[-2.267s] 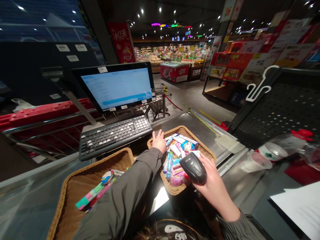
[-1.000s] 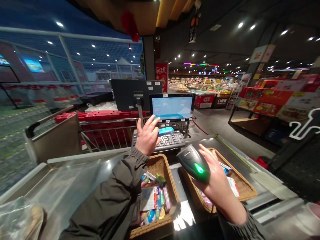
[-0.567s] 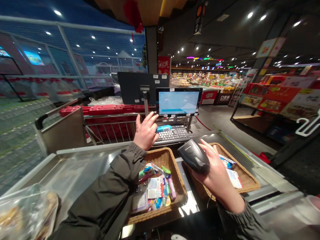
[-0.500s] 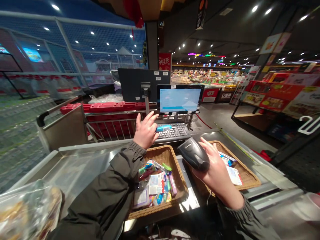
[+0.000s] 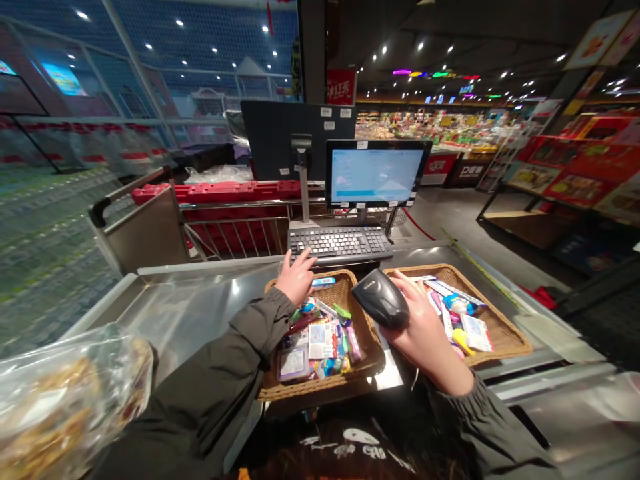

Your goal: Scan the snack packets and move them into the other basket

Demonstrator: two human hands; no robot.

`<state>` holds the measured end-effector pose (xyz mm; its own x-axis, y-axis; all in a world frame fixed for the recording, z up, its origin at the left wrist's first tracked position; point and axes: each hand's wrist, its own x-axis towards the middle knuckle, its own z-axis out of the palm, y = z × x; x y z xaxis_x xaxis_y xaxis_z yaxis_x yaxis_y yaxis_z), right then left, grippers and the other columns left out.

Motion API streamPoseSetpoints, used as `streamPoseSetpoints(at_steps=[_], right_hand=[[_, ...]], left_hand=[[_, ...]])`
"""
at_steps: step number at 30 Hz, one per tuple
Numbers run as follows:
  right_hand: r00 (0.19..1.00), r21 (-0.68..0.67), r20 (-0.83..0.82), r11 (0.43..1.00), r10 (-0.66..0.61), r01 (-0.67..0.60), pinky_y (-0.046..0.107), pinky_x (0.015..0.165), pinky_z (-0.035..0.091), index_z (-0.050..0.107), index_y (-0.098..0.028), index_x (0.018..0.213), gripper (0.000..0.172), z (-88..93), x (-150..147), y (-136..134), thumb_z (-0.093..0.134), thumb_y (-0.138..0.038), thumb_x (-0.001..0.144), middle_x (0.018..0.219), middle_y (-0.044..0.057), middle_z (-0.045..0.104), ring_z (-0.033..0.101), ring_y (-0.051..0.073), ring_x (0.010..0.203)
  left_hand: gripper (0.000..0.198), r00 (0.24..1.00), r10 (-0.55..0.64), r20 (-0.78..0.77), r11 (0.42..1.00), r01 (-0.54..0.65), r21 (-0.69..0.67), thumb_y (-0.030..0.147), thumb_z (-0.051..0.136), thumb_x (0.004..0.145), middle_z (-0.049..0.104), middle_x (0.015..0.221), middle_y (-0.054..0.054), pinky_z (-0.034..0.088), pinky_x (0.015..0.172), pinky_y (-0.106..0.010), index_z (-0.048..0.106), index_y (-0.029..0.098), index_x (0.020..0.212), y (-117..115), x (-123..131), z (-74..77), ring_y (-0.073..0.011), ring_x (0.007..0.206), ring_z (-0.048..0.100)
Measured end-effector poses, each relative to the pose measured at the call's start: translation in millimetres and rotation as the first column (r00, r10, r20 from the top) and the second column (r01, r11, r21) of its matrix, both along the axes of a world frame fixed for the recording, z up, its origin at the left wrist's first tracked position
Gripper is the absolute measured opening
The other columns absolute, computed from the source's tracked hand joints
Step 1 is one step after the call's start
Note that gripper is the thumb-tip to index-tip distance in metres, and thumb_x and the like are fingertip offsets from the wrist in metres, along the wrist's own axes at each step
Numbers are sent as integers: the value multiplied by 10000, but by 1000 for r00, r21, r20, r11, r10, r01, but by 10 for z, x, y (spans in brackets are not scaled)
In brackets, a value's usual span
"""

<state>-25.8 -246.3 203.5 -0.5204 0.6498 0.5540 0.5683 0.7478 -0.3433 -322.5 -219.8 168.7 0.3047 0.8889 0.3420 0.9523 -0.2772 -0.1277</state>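
My left hand (image 5: 295, 279) reaches over the far rim of the left wicker basket (image 5: 320, 388), fingers curled, with a small blue packet (image 5: 323, 282) pinched at its fingertips. The basket is full of several small colourful packets (image 5: 320, 340). My right hand (image 5: 425, 333) is closed round a black barcode scanner (image 5: 380, 305), held above the gap between the two baskets. The right wicker basket (image 5: 507, 332) holds several more small packets (image 5: 460, 313), partly hidden by my right hand.
A keyboard (image 5: 340, 241) and a lit screen (image 5: 376, 175) stand just behind the baskets on the steel counter (image 5: 190, 313). A clear plastic bag of food (image 5: 60, 400) lies at the near left. Red baskets (image 5: 225, 193) and a rail sit behind; shop shelves (image 5: 575, 173) stand at the right.
My left hand has come down from in front of the keyboard to the left basket's far rim, still with the blue packet. The scanner's green light has gone out; my view tilted down.
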Motion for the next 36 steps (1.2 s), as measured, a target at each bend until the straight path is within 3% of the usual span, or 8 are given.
streamPoseSetpoints(at_steps=[6, 10, 16, 20, 26, 31, 36], right_hand=[[1000, -37, 30, 999, 2, -1, 659, 1089, 308, 630, -173, 1139, 428, -167, -33, 17, 628, -196, 711, 1260, 152, 596, 433, 397, 1338], [999, -116, 36, 993, 21, -17, 677, 1095, 281, 632, -190, 1155, 474, -260, -19, 5, 624, -160, 681, 1273, 141, 595, 420, 403, 1348], [1000, -129, 20, 992, -5, 8, 686, 1112, 247, 636, -201, 1132, 455, -312, 115, -4, 626, -179, 678, 1248, 133, 608, 469, 389, 1303], [999, -115, 6, 993, -33, 34, 624, 1111, 313, 634, -188, 1134, 441, -344, 289, -10, 635, -195, 693, 1249, 142, 613, 484, 371, 1296], [984, -119, 11, 977, -177, 177, 644, 1111, 303, 615, -163, 1158, 443, -452, 748, -3, 631, -203, 717, 1258, 168, 606, 458, 379, 1327], [937, -141, -29, 930, -347, 340, 645, 1108, 299, 581, -178, 1208, 496, -571, 1267, 80, 647, -272, 725, 1280, 162, 594, 463, 374, 1320], [887, -163, -50, 880, -459, 446, 677, 1116, 251, 534, -187, 1249, 538, -670, 1655, 153, 650, -300, 736, 1289, 164, 585, 459, 381, 1325]], left_hand=[[127, 999, 33, 1, 979, -32, -200, 157, 626, 768, 576, 1384, -129, 91, 1163, -678, 746, 197, 779, 38, -61, -532, -342, 1460, 271], [178, 997, 68, 26, 943, -56, -327, 202, 633, 768, 574, 1390, -122, 82, 1167, -663, 761, 214, 890, 78, -73, -841, -340, 1462, 268], [179, 994, 106, 15, 909, -91, -407, 185, 595, 794, 528, 1441, -136, 149, 1145, -672, 759, 206, 861, 110, 24, -1081, -347, 1450, 300], [217, 997, 77, 12, 925, -67, -374, 217, 613, 802, 432, 1509, -171, 159, 1144, -671, 742, 195, 975, 118, 165, -967, -353, 1462, 270], [362, 989, -135, 60, 955, 146, -258, 388, 713, 784, 432, 1514, -147, 193, 1146, -661, 704, 226, 1108, 224, 627, -545, -354, 1451, 291], [273, 969, -211, 131, 956, 233, -180, 401, 677, 825, 451, 1501, -139, 223, 1130, -676, 736, 225, 1026, 549, 1298, -328, -366, 1445, 297], [191, 970, -181, 161, 957, 211, -197, 299, 591, 869, 456, 1502, -118, 184, 1146, -679, 761, 213, 860, 1080, 2116, -391, -358, 1464, 255]])
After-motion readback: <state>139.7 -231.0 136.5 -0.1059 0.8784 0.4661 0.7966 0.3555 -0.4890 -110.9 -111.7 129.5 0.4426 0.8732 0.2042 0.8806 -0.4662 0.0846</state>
